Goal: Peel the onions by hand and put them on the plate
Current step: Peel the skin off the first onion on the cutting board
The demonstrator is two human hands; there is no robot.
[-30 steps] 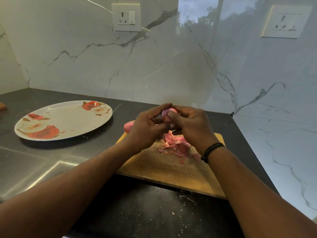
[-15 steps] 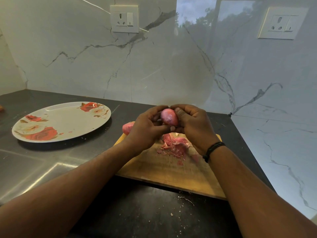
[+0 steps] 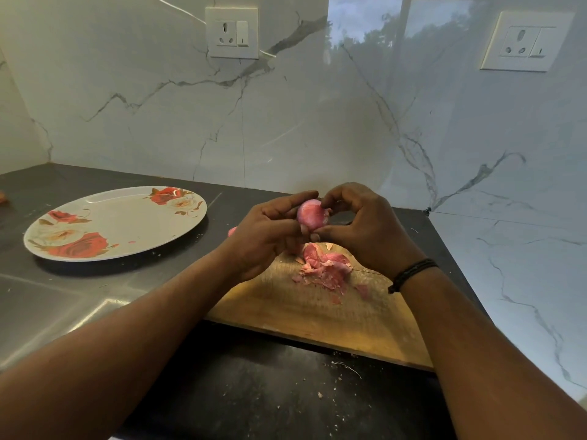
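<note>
A small pink onion (image 3: 310,215) is held up above the wooden cutting board (image 3: 317,309). My left hand (image 3: 266,236) grips it from the left, fingers curled round it. My right hand (image 3: 365,230) pinches the onion between thumb and fingertips on its right side, where a scrap of skin sticks out. Under the hands lies a heap of pink onion peels (image 3: 324,268) on the board. A second onion (image 3: 232,230) peeks out behind my left hand, mostly hidden. The floral plate (image 3: 127,223) sits to the left with nothing but a tiny pink scrap on it.
The dark countertop (image 3: 254,392) carries crumbs of peel near the front. A steel surface (image 3: 47,312) lies at the left. Marble walls with two wall sockets (image 3: 232,32) close off the back and right; the corner is just behind my right hand.
The onion has been turned between my hands and lifted slightly. My right fingers have shifted to its right side, exposing more of its smooth pink surface.
</note>
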